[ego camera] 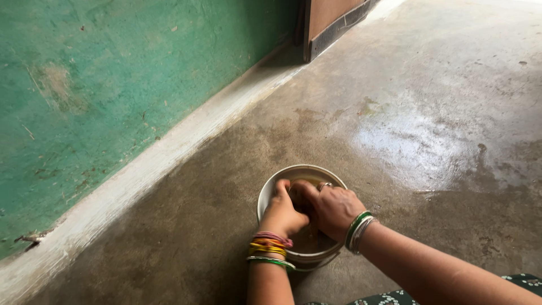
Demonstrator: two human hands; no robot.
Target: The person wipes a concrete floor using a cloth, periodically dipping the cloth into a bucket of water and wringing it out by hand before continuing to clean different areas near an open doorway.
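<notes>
While fists (pixel 307 206) clench, wrists bent into bucket (pixel 271 189)

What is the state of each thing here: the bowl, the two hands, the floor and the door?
Bowl: upright on the floor, with brownish liquid inside.
Left hand: inside the bowl, fingers curled.
Right hand: inside the bowl, pressed against the left hand.
Floor: wet and shiny beyond the bowl.
Door: only the bottom shows; open or closed, cannot tell.
</notes>
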